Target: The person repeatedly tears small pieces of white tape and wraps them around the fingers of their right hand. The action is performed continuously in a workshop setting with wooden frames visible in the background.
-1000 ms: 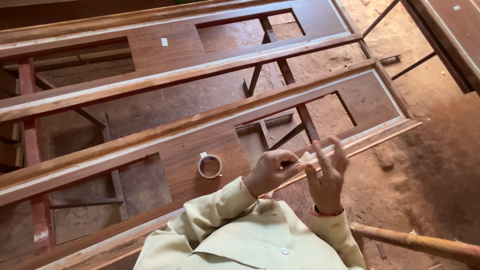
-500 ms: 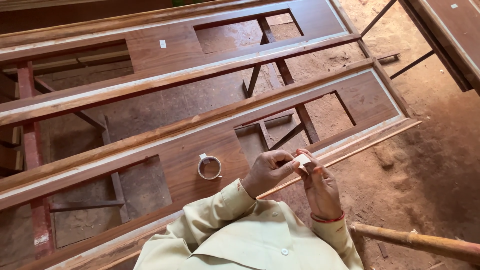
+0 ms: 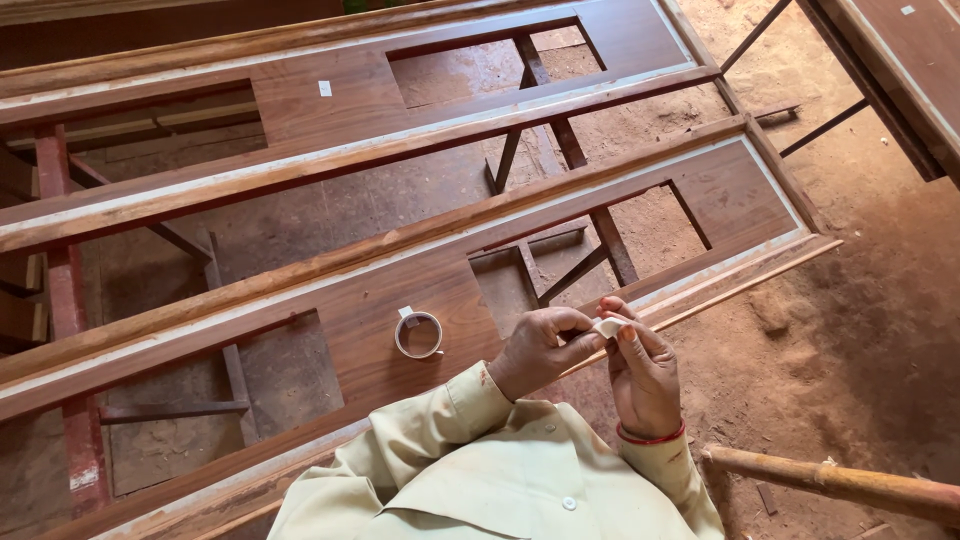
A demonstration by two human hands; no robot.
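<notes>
Hands (image 3: 600, 355) closed together, tape piece (image 3: 606, 327) pinched between

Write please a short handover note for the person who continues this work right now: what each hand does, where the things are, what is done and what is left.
Left hand and right hand: both pinch one small white piece of tape between the fingertips, above the edge of the wooden door frame.
Tape roll: lies flat on the frame's middle panel, to the left of the hands, a short loose end sticking up.
Done: a piece is off the roll.
Left: the piece in the fingers is not yet stuck on anything.
</notes>
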